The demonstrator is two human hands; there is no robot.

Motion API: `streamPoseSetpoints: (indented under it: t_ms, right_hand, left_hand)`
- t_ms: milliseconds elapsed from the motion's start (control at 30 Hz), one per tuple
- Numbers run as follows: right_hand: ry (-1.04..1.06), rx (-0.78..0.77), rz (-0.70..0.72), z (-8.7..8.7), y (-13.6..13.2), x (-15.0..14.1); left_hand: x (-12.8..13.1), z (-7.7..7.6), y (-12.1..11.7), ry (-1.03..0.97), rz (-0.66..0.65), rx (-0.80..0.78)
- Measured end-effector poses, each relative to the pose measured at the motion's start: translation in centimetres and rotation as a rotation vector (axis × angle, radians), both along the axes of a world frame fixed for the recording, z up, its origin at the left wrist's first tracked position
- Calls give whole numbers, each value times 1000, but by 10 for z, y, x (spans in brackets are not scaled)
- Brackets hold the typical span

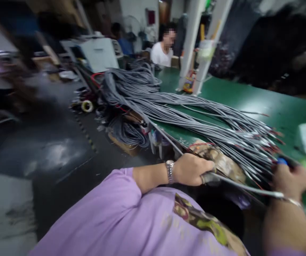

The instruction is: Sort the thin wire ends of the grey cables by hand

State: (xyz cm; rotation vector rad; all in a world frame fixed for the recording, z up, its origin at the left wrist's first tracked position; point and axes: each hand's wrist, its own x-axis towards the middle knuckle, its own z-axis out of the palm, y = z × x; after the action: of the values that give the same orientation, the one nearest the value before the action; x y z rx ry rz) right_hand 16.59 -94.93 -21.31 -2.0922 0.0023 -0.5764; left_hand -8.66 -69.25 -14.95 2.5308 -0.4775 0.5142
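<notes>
Your left hand (191,169) is closed around one grey cable (246,187), at the near edge of the green table (249,96). The cable's long axis follows roughly this edge; its end points right, toward your right wrist. Your right hand (291,179) is blurred, near the wire ends of the cable bundle (190,122); I cannot tell its grip.

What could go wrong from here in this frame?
The grey cable in the left hand runs along the edge of the green table and might slip off. The loose ends of the cable bundle splay near the right hand and could snag or tangle.
</notes>
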Motion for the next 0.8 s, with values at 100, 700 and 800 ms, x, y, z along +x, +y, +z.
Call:
streamPoseSetpoints:
  t_ms: [100,700,800]
  right_hand:
    - [-33,91,-42,13,10,-9]
    - [-292,303,159,16,14,-37]
    - [-235,326,290,18,17,-100]
  left_hand:
    - [-16,14,-18,-71,-302,79]
    - [-113,-78,22,676,218,-1359]
    - [-126,-89,23,650,269,-1377]
